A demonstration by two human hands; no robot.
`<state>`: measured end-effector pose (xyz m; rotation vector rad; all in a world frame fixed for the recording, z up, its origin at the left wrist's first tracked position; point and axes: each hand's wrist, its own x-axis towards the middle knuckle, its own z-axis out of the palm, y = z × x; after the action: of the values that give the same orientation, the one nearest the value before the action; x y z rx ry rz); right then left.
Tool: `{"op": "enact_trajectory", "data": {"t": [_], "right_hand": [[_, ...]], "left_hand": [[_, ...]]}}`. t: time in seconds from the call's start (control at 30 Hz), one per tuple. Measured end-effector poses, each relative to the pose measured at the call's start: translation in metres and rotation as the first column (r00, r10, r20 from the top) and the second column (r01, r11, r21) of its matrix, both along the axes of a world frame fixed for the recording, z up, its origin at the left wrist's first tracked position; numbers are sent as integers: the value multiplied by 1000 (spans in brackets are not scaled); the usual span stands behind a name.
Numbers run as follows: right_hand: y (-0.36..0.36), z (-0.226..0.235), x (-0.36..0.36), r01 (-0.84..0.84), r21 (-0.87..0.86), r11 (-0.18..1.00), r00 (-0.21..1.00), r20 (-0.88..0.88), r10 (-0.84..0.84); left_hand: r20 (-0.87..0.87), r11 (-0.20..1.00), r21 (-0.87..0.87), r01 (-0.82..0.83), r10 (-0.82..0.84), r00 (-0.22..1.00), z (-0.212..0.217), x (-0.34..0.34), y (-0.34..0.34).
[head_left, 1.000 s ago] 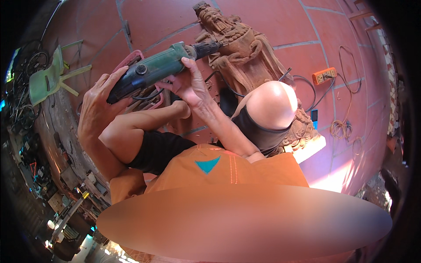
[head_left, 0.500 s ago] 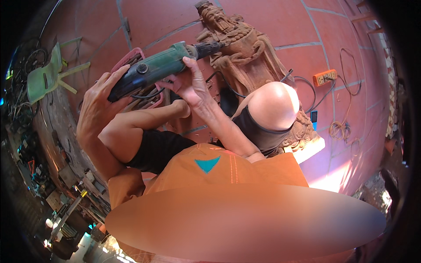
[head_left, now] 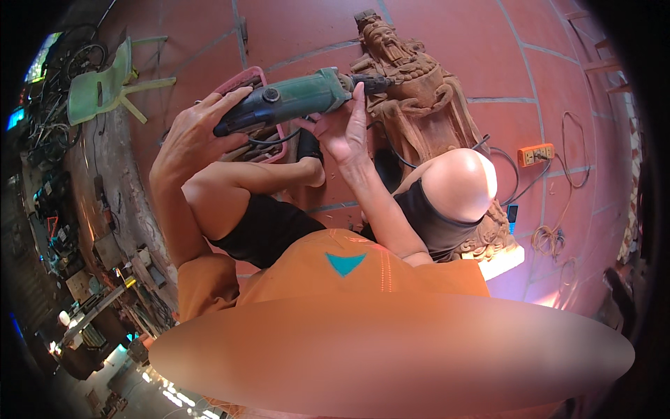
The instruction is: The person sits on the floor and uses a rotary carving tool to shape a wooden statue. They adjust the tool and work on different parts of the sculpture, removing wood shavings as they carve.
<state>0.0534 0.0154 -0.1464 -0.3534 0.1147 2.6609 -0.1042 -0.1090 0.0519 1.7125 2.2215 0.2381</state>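
A green and dark blue die grinder (head_left: 300, 98) lies across both hands, its black nose pointing right at a carved wooden statue (head_left: 433, 129) of a bearded figure. My left hand (head_left: 192, 140) wraps around the dark rear end of the tool. Under the front of the green body, my right hand (head_left: 347, 136) supports it, the thumb up against the near side. The tip of the nose overlaps the statue's chest; whether it touches the wood I cannot tell. The statue lies on its back beside my bent right knee, which covers part of its lower half.
Behind the grinder stands a pink basket (head_left: 259, 75) with long tools in it. A green plastic chair (head_left: 101, 80) is at the far left. On the red tiled floor at the right lie an orange power strip (head_left: 536, 154), a coiled cord (head_left: 548, 241) and a small blue phone (head_left: 513, 218).
The whole scene has shifted right in the picture as the view turned. Both hands keep their hold on the grinder, whose nose stays at the statue's chest.
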Motion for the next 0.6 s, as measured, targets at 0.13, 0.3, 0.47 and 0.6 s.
{"op": "enact_trajectory", "data": {"t": [0.13, 0.3, 0.47, 0.6], "right_hand": [[1, -5, -2, 13, -70, 997, 1000, 6, -12], [3, -10, -6, 30, -63, 998, 999, -10, -31], [1, -5, -3, 42, -62, 997, 999, -21, -43], [2, -1, 2, 17, -49, 999, 998, -56, -19]], "left_hand": [[-14, 1000, 4, -2, 2, 1000, -1, 2, -1], [-26, 1000, -22, -19, 18, 999, 0, 6, -1], [-11, 999, -25, -30, 30, 999, 4, 10, -1], [-46, 998, -51, -25, 23, 999, 5, 10, 0]]}}
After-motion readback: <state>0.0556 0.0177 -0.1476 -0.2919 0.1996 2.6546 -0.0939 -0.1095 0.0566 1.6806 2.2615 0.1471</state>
